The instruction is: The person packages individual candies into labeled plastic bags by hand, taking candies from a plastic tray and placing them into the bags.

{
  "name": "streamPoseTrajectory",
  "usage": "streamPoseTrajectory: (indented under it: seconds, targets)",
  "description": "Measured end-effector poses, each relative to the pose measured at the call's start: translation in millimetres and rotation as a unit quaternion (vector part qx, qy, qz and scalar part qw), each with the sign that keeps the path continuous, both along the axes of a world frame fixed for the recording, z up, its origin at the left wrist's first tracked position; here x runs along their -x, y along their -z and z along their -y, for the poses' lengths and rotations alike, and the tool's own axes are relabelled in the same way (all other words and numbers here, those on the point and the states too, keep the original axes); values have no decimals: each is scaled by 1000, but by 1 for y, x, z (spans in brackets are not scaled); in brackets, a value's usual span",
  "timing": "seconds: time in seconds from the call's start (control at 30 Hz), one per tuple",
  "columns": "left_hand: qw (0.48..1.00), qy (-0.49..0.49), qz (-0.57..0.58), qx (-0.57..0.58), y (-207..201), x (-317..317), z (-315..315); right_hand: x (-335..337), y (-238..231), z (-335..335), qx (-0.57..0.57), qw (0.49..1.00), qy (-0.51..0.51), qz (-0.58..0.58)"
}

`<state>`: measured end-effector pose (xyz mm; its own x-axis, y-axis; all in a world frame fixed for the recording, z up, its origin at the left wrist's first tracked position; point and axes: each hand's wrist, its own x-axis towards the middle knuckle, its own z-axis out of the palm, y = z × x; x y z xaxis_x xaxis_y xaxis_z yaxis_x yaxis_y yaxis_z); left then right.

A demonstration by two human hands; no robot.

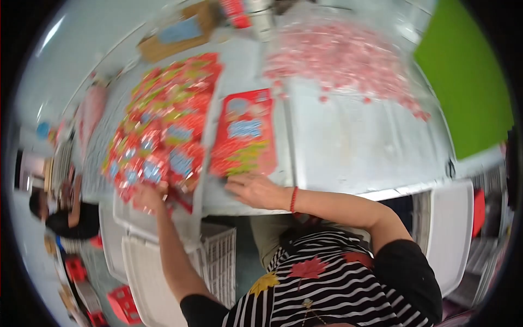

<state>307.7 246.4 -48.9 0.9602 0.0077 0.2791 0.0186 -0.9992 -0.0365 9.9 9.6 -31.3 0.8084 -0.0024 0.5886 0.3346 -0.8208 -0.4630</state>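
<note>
Red, glossy packaging spreads over a pale bench (348, 147) as a worker with bare forearms handles it with both hands. The right hand (256, 189), a red beaded bracelet (293, 200) at its wrist, lies palm down with fingers loosely bent and pointing left, their tips at the near edge of a printed red pouch (239, 133); whether they pinch it or merely rest against it cannot be told. The pouch lies flat just beyond that hand, its long axis running away from the worker, the far end leaning slightly to the right and the near end meeting the fingers. The left hand (147, 197) reaches forward into the near edge of a heap of packets (163, 125) in red, yellow-green and blue, its fingers curled in among them; blur hides whether one is gripped. The heap is also long from near to far, stretching ahead of the left hand and slanting rightward at its far end, beside the pouch. Beyond the right hand and to its right, clear plastic (348, 32) surrounds many small pink pieces (343, 57), some spilled toward the worker. Far ahead of the left hand sits a cardboard box (155, 50); well to its left is another person (81, 222) in black.
</note>
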Motion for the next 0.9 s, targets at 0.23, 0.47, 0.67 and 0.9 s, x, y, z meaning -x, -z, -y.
streamPoseTrajectory:
  seconds: [0.23, 0.47, 0.67, 0.9]
  targets:
    - [842, 298, 209, 399, -60, 69, 129, 94, 13, 147, -59, 979, 190, -45]
    - [759, 546, 21, 354, -69, 127, 344, 187, -7, 343, 46, 892, 450, -7]
    - [782, 567, 35, 255, -23, 85, 480, 222, 11, 412, 46, 816, 496, -294]
    - [869, 385, -99, 295, 42, 27, 529, 215, 2, 516, -18, 799, 566, -201]
